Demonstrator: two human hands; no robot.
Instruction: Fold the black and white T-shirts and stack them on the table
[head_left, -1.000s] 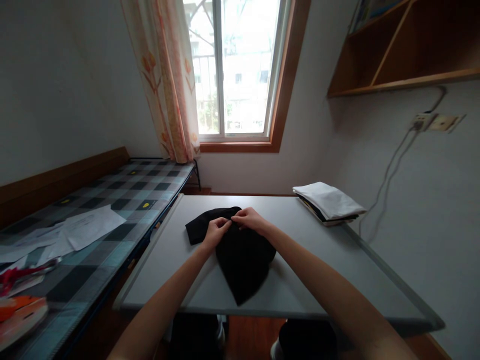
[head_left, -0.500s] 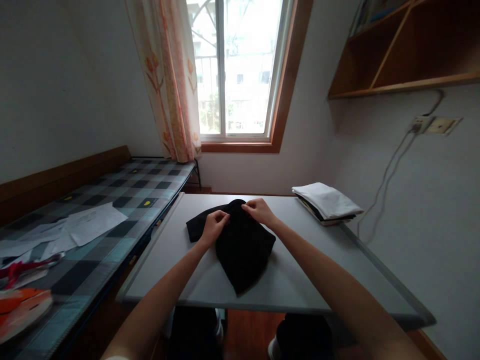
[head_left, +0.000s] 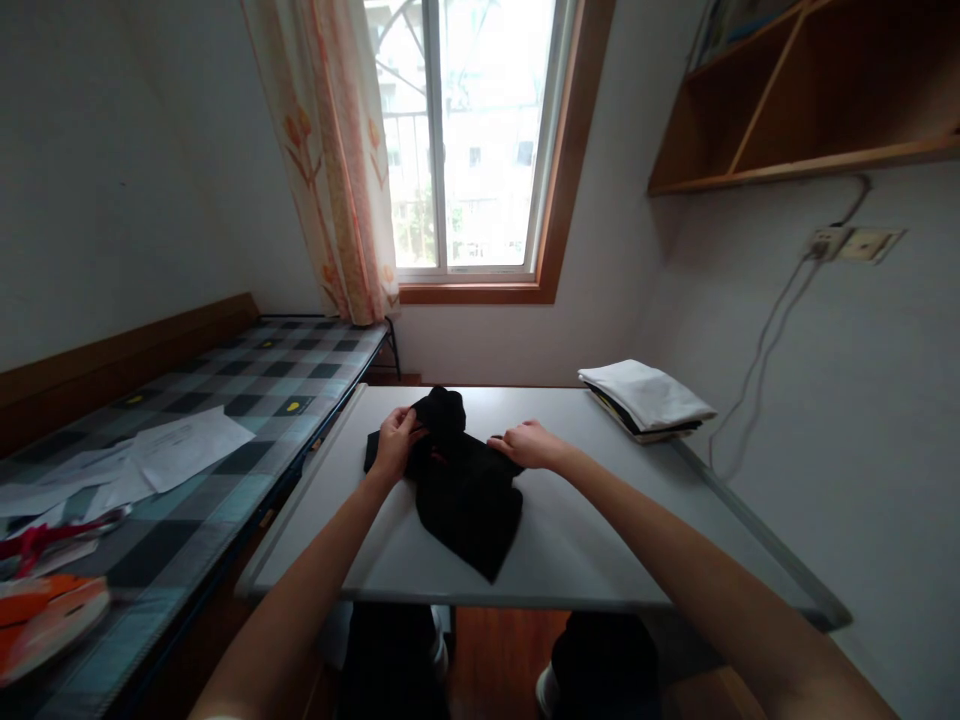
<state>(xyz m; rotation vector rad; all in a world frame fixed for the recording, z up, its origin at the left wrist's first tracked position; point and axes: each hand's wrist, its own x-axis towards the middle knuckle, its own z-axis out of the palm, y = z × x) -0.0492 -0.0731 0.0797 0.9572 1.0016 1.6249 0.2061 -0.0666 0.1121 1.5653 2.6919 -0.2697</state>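
A black garment (head_left: 471, 505) lies bunched on the white table (head_left: 585, 540) in front of me; its exact kind is hard to make out. My left hand (head_left: 397, 440) is closed on the cloth at its upper left, where a bunched part stands up. On the other side, my right hand (head_left: 529, 444) pinches the garment's upper right edge. A small reddish mark shows in the folds between the hands. The garment's lower end comes to a point toward the table's front edge.
A stack of folded clothes (head_left: 646, 398), white on top, sits at the table's back right. Left of the table is a bed with a checked cover (head_left: 300, 370), bearing papers (head_left: 172, 450) and an orange fan-like object (head_left: 49, 620). A wooden shelf (head_left: 810, 165) hangs at the right.
My hands have moved apart, the left outward to the left, the right slightly right and down. The garment's top has been lifted and bunched to the left, exposing a reddish mark.
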